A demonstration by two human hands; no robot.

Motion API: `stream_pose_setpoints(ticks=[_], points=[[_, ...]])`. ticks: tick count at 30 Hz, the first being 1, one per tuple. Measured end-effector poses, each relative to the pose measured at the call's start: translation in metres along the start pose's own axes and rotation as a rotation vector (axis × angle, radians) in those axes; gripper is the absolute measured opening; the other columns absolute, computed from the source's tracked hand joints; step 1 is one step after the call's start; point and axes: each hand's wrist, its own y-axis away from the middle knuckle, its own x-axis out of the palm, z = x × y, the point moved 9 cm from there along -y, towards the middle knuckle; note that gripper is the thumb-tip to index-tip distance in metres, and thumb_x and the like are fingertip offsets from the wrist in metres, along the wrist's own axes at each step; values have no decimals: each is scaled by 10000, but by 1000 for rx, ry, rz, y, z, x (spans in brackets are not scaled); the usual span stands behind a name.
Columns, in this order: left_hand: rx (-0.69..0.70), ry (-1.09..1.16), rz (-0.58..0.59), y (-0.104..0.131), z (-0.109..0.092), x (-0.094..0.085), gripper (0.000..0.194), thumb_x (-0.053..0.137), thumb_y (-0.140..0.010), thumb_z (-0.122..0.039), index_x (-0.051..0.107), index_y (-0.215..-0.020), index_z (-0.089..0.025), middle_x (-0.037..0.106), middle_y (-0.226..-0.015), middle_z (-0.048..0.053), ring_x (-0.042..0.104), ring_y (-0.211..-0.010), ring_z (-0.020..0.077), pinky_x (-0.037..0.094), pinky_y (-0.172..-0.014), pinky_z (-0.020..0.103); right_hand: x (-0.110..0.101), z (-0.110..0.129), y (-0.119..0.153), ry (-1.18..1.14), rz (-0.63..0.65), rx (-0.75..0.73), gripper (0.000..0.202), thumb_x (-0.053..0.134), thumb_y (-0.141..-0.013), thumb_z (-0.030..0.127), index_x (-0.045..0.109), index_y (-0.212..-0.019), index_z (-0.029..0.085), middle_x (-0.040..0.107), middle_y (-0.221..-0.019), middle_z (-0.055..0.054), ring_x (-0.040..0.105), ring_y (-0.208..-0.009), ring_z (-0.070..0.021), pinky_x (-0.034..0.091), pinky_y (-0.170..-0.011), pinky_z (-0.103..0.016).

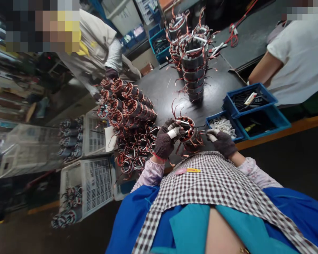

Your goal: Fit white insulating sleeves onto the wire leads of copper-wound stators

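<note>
While the wire coil (193, 138) stands on the dark table (160, 86) just beyond the checked apron (214, 180), left hand (165, 141) reaches up from the near side, wrist bent inward, fingers curled and closed on its left rim; right hand (224, 143) lies opposite, forearm slanted inward, fingers drawn narrow beside the coil, possibly on a wire end, too small to tell; blue tub (216, 115) of white bits (222, 126) just beyond that hand

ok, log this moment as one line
dark-gloved left hand: at rim of copper-wound, ring-shaped stator | dark-gloved right hand: beside stator, hold unclear | near right hand: blue plastic bin, small white pieces
</note>
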Motion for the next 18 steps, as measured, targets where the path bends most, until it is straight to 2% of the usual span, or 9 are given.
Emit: stream_pose_setpoints(ticks=[2,5,8,10,12,14,16,18], points=[[2,9,-5,0,1,0,681,1019,-769,-273,743,-1391,-250,825,-1394,124,826,-1247,306,702,-1085,449,2,1,-1,7,14,8,281,621,-1097,148,857,-1236,211,869,-1160,-125,798,-1051,-243,624,-998,-335],[13,31,0,1,1,3,600,968,-811,-257,739,-1366,-255,812,-1419,115,786,-1352,309,668,-1159,466,19,11,-10,-9,76,-30,269,615,-1100,148,853,-1215,194,871,-1241,-138,803,-1131,-248,621,-1049,-346],[16,86,57,1,-2,12,543,916,-794,-183,740,-1307,-227,796,-1444,133,758,-1414,322,636,-1219,486,34,20,-22,14,127,-37,255,601,-1099,179,841,-1188,185,877,-1189,-129,813,-1099,-256,644,-1031,-374],[7,116,80,1,-5,17,522,893,-796,-168,742,-1293,-218,797,-1431,145,757,-1421,343,633,-1227,516,32,26,-23,73,156,-40,265,596,-1091,195,841,-1193,194,878,-1167,-126,820,-1086,-269,658,-1026,-394],[2,141,65,3,-10,20,496,866,-843,-186,747,-1323,-221,801,-1416,150,761,-1418,352,634,-1231,545,8,38,-19,143,58,-78,305,581,-1087,206,844,-1241,195,869,-1214,-152,818,-1145,-304,656,-1081,-445],[-13,176,48,6,-14,24,439,825,-899,-196,757,-1332,-216,811,-1402,146,773,-1400,344,638,-1230,547,-35,65,-5,187,-186,-195,339,573,-1108,252,843,-1307,201,847,-1297,-179,799,-1238,-339,636,-1158,-504],[-44,219,67,9,-17,35,344,778,-952,-208,772,-1296,-206,827,-1376,129,780,-1384,338,652,-1211,529,-67,108,17,220,-369,-442,333,604,-1137,325,851,-1348,254,827,-1375,-166,772,-1316,-340,609,-1219,-527],[-88,246,127,11,-19,51,237,727,-1025,-280,785,-1241,-199,845,-1335,123,769,-1397,352,670,-1175,514,-67,154,35,283,-340,-739,302,644,-1144,343,863,-1353,341,814,-1439,-107,739,-1392,-316,567,-1282,-530]])
